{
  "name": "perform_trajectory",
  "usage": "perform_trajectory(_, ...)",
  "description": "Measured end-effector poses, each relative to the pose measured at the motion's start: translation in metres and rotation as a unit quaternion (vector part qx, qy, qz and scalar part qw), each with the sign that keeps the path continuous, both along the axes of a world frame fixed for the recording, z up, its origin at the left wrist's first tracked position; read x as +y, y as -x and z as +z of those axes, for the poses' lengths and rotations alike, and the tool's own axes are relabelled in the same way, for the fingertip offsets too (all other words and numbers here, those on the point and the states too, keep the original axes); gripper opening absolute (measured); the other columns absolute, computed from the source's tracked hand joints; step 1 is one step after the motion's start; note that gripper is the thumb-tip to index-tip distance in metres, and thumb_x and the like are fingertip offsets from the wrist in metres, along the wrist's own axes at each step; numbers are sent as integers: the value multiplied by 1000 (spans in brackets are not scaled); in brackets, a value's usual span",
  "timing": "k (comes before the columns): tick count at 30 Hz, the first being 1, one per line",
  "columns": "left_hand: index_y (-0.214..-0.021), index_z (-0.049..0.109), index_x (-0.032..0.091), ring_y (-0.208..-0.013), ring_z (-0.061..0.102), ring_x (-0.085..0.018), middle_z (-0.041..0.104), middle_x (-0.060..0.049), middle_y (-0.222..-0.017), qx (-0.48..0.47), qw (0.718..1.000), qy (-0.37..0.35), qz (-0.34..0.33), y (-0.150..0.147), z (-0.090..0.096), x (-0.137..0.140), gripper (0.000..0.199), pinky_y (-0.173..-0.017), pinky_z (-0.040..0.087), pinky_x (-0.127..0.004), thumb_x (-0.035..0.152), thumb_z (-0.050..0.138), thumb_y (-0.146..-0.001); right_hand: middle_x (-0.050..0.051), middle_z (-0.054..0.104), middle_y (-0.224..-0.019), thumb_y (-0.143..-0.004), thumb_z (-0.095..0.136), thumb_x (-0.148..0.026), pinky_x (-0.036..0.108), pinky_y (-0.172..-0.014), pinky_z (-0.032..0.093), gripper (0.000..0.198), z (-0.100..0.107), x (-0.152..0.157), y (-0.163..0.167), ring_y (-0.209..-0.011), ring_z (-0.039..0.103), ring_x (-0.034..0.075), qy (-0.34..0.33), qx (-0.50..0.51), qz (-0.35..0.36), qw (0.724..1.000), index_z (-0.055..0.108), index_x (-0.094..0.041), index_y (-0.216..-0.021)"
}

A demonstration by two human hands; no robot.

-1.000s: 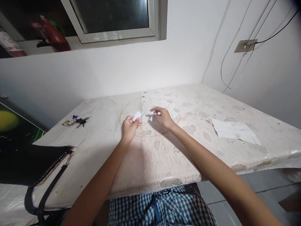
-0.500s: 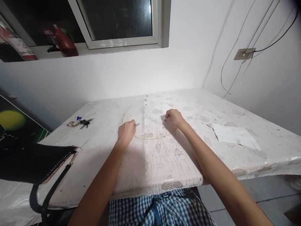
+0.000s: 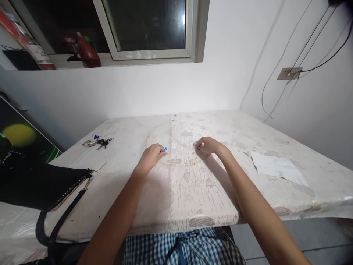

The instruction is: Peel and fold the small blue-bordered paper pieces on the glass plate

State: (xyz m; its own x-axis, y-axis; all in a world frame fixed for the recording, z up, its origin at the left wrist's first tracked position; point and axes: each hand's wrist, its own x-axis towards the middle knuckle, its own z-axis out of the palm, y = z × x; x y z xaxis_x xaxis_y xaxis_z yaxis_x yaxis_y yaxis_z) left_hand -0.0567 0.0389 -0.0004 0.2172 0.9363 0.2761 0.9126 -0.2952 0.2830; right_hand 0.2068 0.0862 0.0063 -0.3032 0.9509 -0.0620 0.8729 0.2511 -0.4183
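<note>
My left hand (image 3: 151, 157) rests low over the middle of the table, its fingers closed on a small blue-and-white piece (image 3: 164, 149) that sticks out past the fingertips. To its right, my right hand (image 3: 207, 145) pinches another small blue-and-white piece (image 3: 201, 146), mostly covered by the fingers. Both pieces are too small to name for sure. The hands are apart, with patterned tablecloth (image 3: 180, 147) between them. A faint round stain mark shows on the cloth around that spot.
Keys (image 3: 103, 142) lie at the left, behind a black bag (image 3: 41, 184) with a strap. A white cloth (image 3: 278, 167) lies at the right. Bottles, one of them red (image 3: 86, 51), stand on the window sill. A wall socket (image 3: 289, 73) has cables hanging from it.
Both hands have turned slightly, and more of the blue-and-white pieces shows. The right hand sits a little lower in view. The whole view has shifted slightly.
</note>
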Motion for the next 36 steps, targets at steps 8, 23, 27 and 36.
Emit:
perform_trajectory(8, -61, 52, 18, -57, 57, -18, 56, -5, -56, -217, 974, -40, 48, 0, -9, 7, 26, -54, 38, -25, 35, 47, -80, 14, 56, -107, -79, 47, -21, 30, -69, 41, 34, 0, -13, 32, -79, 58, 20, -154, 86, -33, 984, 57, -17, -112)
perform_trajectory(23, -71, 61, 12, -60, 64, -17, 63, -1, -63, -598, 796, 92, -18, -47, -13, -7, 25, -69, 55, -34, 35, 69, -62, -4, 52, -60, -79, 43, -24, 22, -49, 40, 31, -17, -29, 85, -45, 51, 10, 22, 464, -25, 885, 49, -15, -108)
perform_trajectory(27, -70, 58, 14, -61, 65, -16, 63, 0, -60, -595, 793, 129, -14, -45, -9, -7, 21, -73, 54, -34, 30, 69, -63, -2, 55, -63, -76, 46, -23, 23, -54, 41, 17, -19, -27, 85, -51, 52, 11, -28, 483, 4, 875, 57, -15, -85)
perform_trajectory(36, -86, 58, 13, -71, 65, -19, 66, -6, -75, -577, 774, 242, -98, -51, -13, -10, 32, -69, 54, -36, 43, 59, -75, 5, 60, -85, -72, 43, -7, 25, -68, 42, 31, -13, -31, 80, -72, 54, 13, -116, 406, 79, 903, 69, -17, -85)
